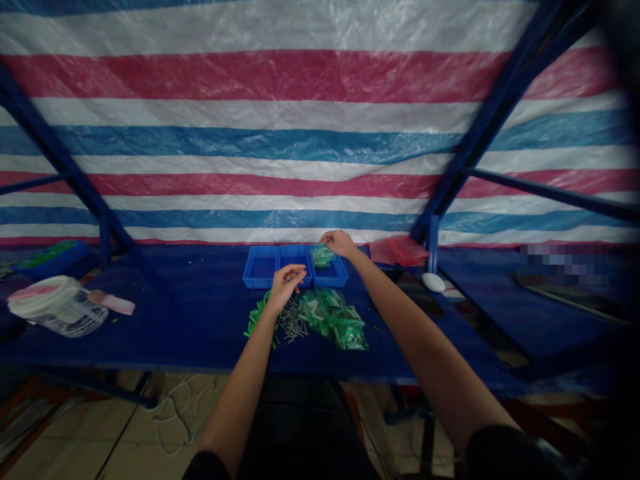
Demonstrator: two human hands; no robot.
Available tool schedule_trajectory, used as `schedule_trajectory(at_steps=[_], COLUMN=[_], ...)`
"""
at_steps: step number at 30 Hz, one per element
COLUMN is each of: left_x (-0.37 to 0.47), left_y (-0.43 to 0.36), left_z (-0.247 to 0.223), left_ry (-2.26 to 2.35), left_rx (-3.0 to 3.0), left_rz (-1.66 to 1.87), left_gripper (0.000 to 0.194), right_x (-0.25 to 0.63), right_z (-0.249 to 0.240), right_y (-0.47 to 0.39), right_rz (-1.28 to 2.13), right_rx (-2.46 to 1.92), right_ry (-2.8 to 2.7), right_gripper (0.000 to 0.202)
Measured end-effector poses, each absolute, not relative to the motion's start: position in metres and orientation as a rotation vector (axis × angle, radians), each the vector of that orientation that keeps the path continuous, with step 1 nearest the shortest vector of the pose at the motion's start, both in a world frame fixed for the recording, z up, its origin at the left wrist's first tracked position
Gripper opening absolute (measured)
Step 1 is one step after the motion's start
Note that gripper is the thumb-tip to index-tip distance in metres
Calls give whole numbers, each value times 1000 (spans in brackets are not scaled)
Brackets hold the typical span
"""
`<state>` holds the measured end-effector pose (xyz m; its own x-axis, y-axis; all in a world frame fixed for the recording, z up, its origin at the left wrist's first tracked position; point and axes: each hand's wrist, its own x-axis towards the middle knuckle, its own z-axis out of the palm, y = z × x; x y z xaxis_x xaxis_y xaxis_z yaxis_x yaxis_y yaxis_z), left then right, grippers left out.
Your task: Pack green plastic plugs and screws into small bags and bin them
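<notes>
My right hand (339, 241) reaches over the rightmost of three joined blue trays (331, 277). Its fingertips are pinched at the top edge of a small clear bag (321, 256) with green contents. My left hand (287, 280) hovers in front of the middle tray (294, 255), fingers stretched out and loosely bent, with nothing visible in them. Under and beside it lie a heap of green plastic wall plugs (256, 316) and a pile of metal screws (293, 323). To their right, several filled clear bags (334, 317) are heaped on the table.
The blue table (190, 320) carries a white-lidded plastic bucket (67, 307) at left and a blue bin (55, 260) behind it. Red plastic bags (399, 251) and a white oval object (433, 283) are at right. Blue posts (480, 127) and a striped sheet (260, 147) stand behind.
</notes>
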<state>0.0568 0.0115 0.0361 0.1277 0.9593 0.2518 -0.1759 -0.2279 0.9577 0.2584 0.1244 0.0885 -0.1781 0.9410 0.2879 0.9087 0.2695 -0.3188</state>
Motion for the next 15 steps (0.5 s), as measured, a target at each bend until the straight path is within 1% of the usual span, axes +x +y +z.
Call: schedule_trajectory(at_steps=[8, 15], left_x=[58, 57], left_y=[16, 17], left_z=[31, 30], left_ry=[851, 847], left_rx=[1325, 1324], left_rz=[1336, 1351], left_gripper=[34, 35], right_x=[235, 234], right_z=[66, 55], right_y=[121, 112], right_rz=[-277, -414], right_rx=[-1712, -1718], right_ry=[-2196, -2181], right_gripper=[27, 28])
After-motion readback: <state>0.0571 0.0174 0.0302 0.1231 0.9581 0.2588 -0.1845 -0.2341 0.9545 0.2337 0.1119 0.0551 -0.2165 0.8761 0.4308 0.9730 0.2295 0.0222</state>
